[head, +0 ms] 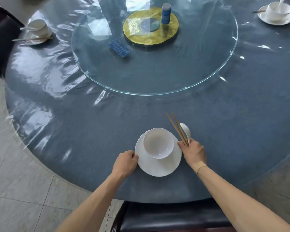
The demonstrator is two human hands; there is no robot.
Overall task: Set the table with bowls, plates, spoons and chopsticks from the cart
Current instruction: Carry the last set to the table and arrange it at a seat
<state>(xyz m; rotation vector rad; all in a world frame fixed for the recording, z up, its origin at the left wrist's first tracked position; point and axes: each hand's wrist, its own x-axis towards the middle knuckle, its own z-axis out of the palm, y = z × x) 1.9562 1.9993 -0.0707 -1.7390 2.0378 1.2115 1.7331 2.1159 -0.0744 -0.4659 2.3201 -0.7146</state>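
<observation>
Our left grip (126, 160) pinches plate (157, 166) rim; right grip (193, 151) holds chopsticks (177, 129), spoon (185, 131); bowl (158, 143) on plate, on bench (90, 131).

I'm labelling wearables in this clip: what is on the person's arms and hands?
Both forearms are bare, with no sleeves, gloves, rings or watch in view. The only thing worn is a tan adhesive bandage across the wrist of the right hand; the left hand wears nothing.

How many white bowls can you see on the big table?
3. One bowl sits on the plate between the hands, one far-left bowl by the chair, one far-right bowl at the top corner. Others may be out of view.
</observation>
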